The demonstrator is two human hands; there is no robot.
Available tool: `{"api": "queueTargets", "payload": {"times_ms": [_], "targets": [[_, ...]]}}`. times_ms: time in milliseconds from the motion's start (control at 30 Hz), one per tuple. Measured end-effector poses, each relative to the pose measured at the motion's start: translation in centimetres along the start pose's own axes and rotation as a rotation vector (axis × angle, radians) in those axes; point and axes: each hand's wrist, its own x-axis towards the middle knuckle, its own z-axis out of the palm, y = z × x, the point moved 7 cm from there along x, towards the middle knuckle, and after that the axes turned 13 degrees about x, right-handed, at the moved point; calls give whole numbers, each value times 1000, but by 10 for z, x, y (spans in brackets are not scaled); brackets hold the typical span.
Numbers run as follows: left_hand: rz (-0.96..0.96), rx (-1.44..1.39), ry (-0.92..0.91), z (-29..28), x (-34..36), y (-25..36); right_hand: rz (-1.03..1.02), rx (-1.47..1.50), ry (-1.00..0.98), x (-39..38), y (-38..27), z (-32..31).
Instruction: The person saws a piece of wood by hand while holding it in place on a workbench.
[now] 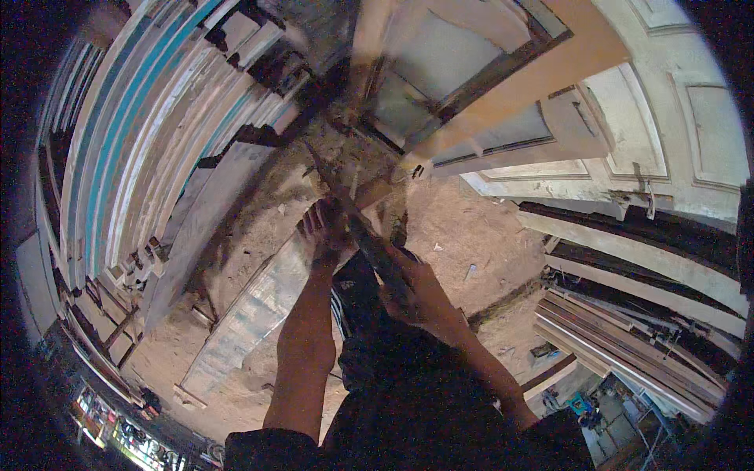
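Head view, from the left: planks (149, 133) with blue and white edges lean stacked along the wall. A long board (251, 314) lies on the sawdust floor (463, 235). The left hand (323, 228) rests on the board's top end, fingers spread narrow. The right hand (412, 286) is closed around a dark bar (357, 224) that slants up toward pale door frames (503, 86). White panelled doors (675, 133) stand at right.
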Motion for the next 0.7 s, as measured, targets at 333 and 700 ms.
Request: {"api": "queueTargets", "payload": {"times_ms": [333,700], "targets": [[18,-51,-93,-15,-2,-9,21,8,37,-40,-6,3],[6,-171,-352,0,-3,19,239,-112,-25,-79,-13,-9]]}}
